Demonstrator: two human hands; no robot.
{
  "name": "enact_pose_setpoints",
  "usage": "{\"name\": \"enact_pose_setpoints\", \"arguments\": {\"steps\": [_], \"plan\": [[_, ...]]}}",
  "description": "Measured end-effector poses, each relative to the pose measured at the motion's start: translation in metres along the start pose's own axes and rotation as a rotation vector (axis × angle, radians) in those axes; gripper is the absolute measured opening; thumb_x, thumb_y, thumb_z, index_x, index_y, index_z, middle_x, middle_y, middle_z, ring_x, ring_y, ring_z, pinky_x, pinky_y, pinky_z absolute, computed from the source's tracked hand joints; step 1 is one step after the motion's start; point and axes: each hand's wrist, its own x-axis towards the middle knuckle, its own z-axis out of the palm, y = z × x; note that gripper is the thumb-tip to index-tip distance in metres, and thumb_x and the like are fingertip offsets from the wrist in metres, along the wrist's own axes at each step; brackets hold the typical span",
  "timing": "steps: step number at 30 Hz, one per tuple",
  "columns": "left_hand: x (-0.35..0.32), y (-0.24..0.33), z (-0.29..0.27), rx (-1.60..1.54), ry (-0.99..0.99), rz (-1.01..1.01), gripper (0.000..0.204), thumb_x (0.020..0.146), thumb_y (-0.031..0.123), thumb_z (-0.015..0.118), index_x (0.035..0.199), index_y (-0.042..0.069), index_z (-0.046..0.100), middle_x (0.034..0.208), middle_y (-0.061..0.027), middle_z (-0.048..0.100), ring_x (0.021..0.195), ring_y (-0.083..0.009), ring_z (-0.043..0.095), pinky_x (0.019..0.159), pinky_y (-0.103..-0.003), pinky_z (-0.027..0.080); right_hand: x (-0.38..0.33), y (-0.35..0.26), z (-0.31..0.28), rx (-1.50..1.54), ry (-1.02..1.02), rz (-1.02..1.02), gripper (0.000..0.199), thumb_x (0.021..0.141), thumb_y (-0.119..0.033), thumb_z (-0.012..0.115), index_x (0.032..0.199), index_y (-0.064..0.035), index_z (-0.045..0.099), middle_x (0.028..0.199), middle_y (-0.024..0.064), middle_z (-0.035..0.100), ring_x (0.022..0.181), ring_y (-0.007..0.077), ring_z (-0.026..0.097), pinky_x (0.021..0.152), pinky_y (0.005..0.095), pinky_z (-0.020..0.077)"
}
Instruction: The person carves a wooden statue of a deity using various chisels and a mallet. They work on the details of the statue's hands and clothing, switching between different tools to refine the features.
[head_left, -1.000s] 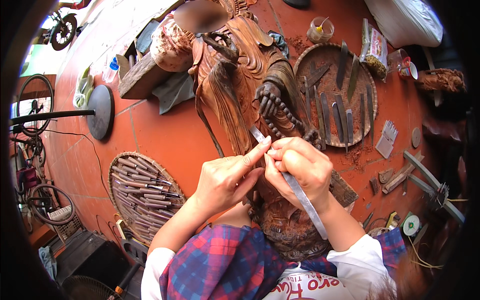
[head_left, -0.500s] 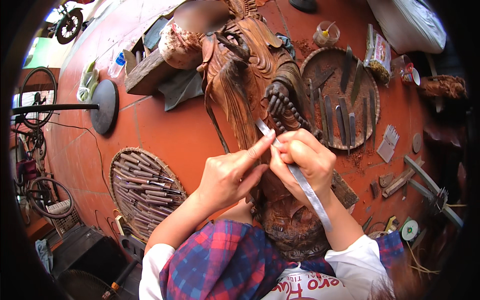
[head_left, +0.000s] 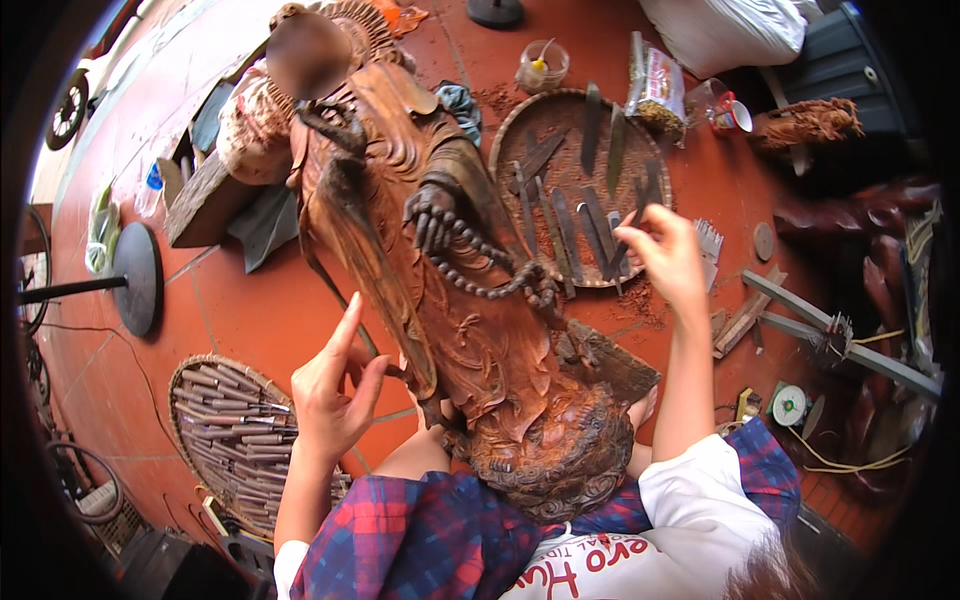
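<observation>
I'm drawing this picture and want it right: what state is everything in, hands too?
Brown carved wooden statue: lying front side up.
Round tan woven tray: holding long, dark, flat tools.
Shallow tan woven basket: full of brown-handled tools.
Small clear round tub: lidless, something yellow inside.
Bare left hand: open, fingers spread, holding nothing.
Bare right hand: fingers bent over the tray's edge; can't tell whether gripping a tool.

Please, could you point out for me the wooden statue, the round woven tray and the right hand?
Wooden statue (head_left: 448,318): head view, on the carved robe.
Round woven tray (head_left: 553,113): head view, on bare weave near its upper rim.
Right hand (head_left: 668,254): head view, on its middle.
</observation>
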Motion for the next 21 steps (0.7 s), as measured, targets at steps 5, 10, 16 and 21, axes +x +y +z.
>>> {"name": "enact_pose_setpoints", "arguments": {"steps": [5,10,16,21], "plan": [[-0.003,-0.004,0.002,-0.010,0.028,0.016,0.066,0.081,-0.006,0.070,0.144,-0.001,0.048,0.068,0.0000,0.059,0.055,-0.0067,0.051,0.049,-0.023,0.039,0.028,0.064,0.036,-0.503,-0.120,0.073,0.027,0.080,-0.016,0.081,0.091,0.0045,0.068,0.073,0.0191,0.067,0.072,0.0262,0.070,0.069,0.0404,0.0518],[-0.006,-0.010,0.007,0.003,0.004,-0.011,0.066,0.082,-0.006,0.070,0.144,-0.001,0.049,0.067,0.0000,0.058,0.056,-0.0072,0.051,0.050,-0.023,0.040,0.036,0.108,0.056,-0.523,-0.077,0.050,0.030,0.078,-0.020,0.082,0.095,0.0022,0.071,0.077,0.0190,0.070,0.080,0.0322,0.072,0.074,0.0422,0.0544],[-0.009,-0.014,0.001,0.038,0.018,-0.050,0.064,0.083,-0.004,0.070,0.144,0.000,0.050,0.067,-0.0005,0.058,0.056,-0.0076,0.050,0.052,-0.023,0.041,0.022,0.129,0.024,-0.339,0.225,0.122,0.022,0.077,-0.024,0.082,0.083,-0.0040,0.074,0.067,0.0132,0.068,0.063,0.0274,0.069,0.062,0.0383,0.0526],[-0.007,-0.014,0.002,0.049,0.013,-0.077,0.061,0.084,-0.003,0.070,0.143,0.001,0.052,0.068,-0.0001,0.057,0.057,-0.0072,0.050,0.053,-0.023,0.040,0.019,0.137,-0.004,-0.435,0.254,0.243,0.019,0.082,-0.021,0.079,0.079,-0.0031,0.075,0.063,0.0071,0.068,0.061,0.0164,0.067,0.060,0.0326,0.0511]]}}
